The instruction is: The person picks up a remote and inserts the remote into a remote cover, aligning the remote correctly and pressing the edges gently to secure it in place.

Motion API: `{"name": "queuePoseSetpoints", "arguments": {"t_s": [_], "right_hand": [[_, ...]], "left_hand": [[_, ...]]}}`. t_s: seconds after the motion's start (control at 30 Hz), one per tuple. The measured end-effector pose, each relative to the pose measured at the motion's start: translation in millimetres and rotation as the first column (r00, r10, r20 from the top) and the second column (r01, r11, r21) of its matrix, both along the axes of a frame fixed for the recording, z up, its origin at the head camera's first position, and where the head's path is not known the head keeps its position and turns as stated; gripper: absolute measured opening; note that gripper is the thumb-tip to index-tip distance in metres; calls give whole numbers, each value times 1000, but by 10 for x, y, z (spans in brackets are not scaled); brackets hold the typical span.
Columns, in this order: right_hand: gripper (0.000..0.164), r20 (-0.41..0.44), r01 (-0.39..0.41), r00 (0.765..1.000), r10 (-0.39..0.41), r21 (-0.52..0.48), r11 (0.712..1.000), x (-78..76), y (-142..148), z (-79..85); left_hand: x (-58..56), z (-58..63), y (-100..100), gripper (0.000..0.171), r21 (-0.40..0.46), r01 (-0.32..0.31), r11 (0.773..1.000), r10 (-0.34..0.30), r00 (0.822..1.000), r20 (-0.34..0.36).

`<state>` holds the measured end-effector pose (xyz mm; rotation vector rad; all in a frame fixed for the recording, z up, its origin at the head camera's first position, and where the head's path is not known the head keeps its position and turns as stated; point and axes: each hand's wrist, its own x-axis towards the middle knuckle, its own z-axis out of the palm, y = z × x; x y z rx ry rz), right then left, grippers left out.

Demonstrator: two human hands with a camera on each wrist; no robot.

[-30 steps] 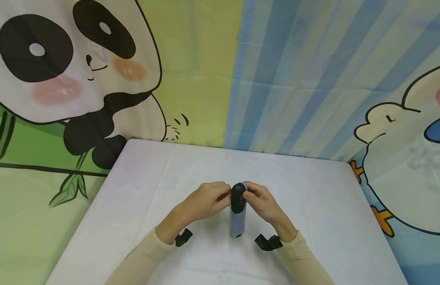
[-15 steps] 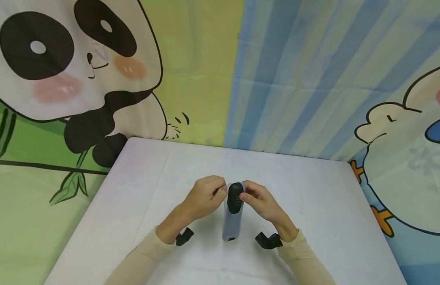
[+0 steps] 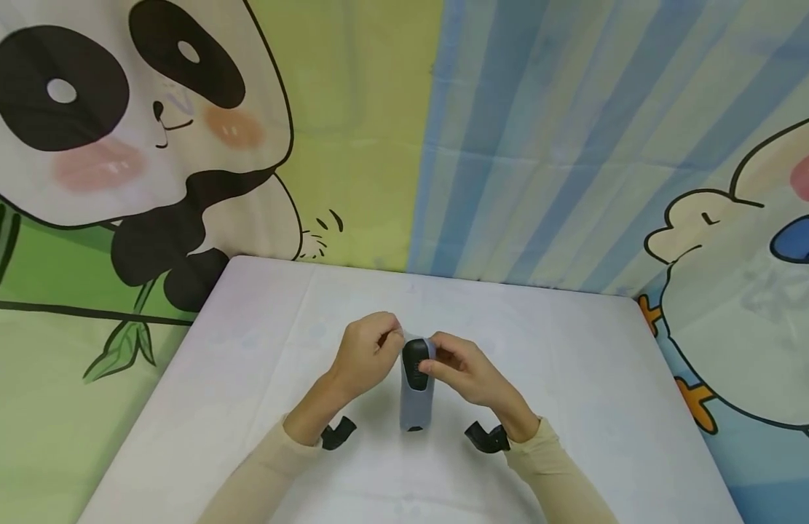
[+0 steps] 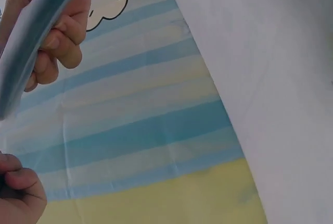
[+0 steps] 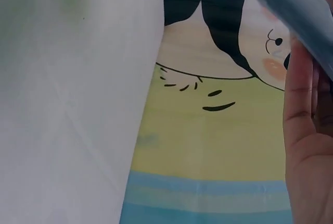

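A long blue-grey object (image 3: 416, 411) with a black oval panel (image 3: 414, 364) stands out from the hands, over the middle of the table. Small pale print shows on the panel. My right hand (image 3: 466, 371) grips the upper end, thumb on the panel and fingers behind. My left hand (image 3: 371, 353) is curled beside the upper left edge, where a thin translucent film (image 3: 408, 336) stretches from its fingertips to the object. In the left wrist view, the left hand (image 4: 21, 195) sits just apart from the blue-grey body (image 4: 31, 41). The right wrist view shows the body (image 5: 291, 5) above the right palm.
A white cloth covers the table (image 3: 299, 466). Behind it hangs a printed backdrop (image 3: 352, 145) with a panda, stripes and a white cartoon figure. Black wrist mounts (image 3: 488, 438) stick out at both cuffs.
The left hand has moved up and left, away from the object's edge, with film stretching between them. The object and right hand have shifted left.
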<state>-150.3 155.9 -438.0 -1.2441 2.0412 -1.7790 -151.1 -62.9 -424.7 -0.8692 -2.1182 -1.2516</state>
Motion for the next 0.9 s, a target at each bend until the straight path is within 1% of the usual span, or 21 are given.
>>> {"name": "queuePoseSetpoints", "arguments": {"t_s": [0.03, 0.07, 0.1, 0.17, 0.2, 0.23, 0.27, 0.3, 0.37, 0.43, 0.5, 0.53, 0.6, 0.63, 0.67, 0.7, 0.73, 0.8, 0.83, 0.87, 0.9], "right_hand": [[5, -7, 15, 1000, -15, 2, 1000, 11, -16, 36], [7, -16, 31, 999, -31, 1, 1000, 25, -33, 75], [8, -25, 48, 999, -48, -3, 999, 34, -46, 105], [11, -45, 88, 995, -88, -18, 996, 37, -64, 127], [12, -55, 106, 993, -107, -29, 994, 31, -71, 121], [14, -63, 121, 990, -123, -42, 992, 21, -78, 105], [15, -67, 136, 988, -139, -55, 989, 7, -82, 75], [17, -71, 147, 986, -152, -66, 987, -12, -84, 34], [20, -74, 173, 981, -179, -78, 982, -37, -94, -32], [20, -74, 198, 976, -205, -93, 976, -51, -105, -75], [16, -58, 227, 970, -234, -113, 967, -58, -112, -97], [14, -46, 239, 968, -246, -128, 963, -60, -115, -100], [14, -20, 255, 965, -261, -163, 953, -67, -125, -99], [15, 1, 260, 964, -264, -180, 949, -67, -133, -97], [17, 22, 266, 963, -267, -197, 944, -67, -142, -95], [17, 39, 272, 962, -269, -209, 939, -68, -151, -94], [18, 55, 279, 960, -274, -216, 936, -68, -159, -96], [18, 78, 290, 957, -279, -218, 932, -68, -168, -101], [18, 80, 296, 955, -285, -209, 932, -70, -163, -104], [18, 71, 301, 954, -293, -194, 934, -76, -152, -108], [17, 60, 304, 953, -298, -177, 936, -82, -131, -109]], "left_hand": [[7, 2, -2, 24, -47, -15, 999, 11, 996, -89], [16, 11, -2, 23, -95, -39, 995, 21, 982, -189], [26, 23, 1, 23, -145, -71, 987, 27, 957, -290], [40, 47, 13, 23, -217, -150, 965, 37, 891, -452], [42, 61, 21, 24, -243, -191, 951, 42, 859, -511], [39, 70, 28, 25, -260, -224, 940, 47, 834, -550], [33, 75, 33, 26, -269, -242, 932, 51, 823, -565], [22, 71, 34, 26, -276, -256, 927, 57, 820, -569], [-5, 46, 24, 27, -269, -261, 927, 73, 831, -551], [-32, -12, 1, 29, -248, -230, 941, 80, 864, -497], [-39, -88, -25, 32, -213, -176, 961, 77, 912, -403], [-35, -133, -35, 33, -197, -144, 970, 72, 939, -336], [-12, -223, -51, 40, -177, -72, 982, 43, 986, -161], [10, -264, -55, 44, -167, -23, 986, 15, 999, -48], [32, -299, -56, 48, -153, 34, 988, -23, 997, 72], [51, -331, -56, 50, -134, 88, 987, -62, 979, 192], [68, -355, -55, 50, -113, 138, 984, -99, 950, 297], [90, -387, -57, 43, -59, 214, 975, -165, 875, 454], [94, -396, -61, 38, -31, 240, 970, -192, 842, 503], [94, -403, -70, 34, -14, 259, 966, -212, 819, 533], [93, -409, -85, 32, -5, 273, 962, -225, 804, 550]]}}
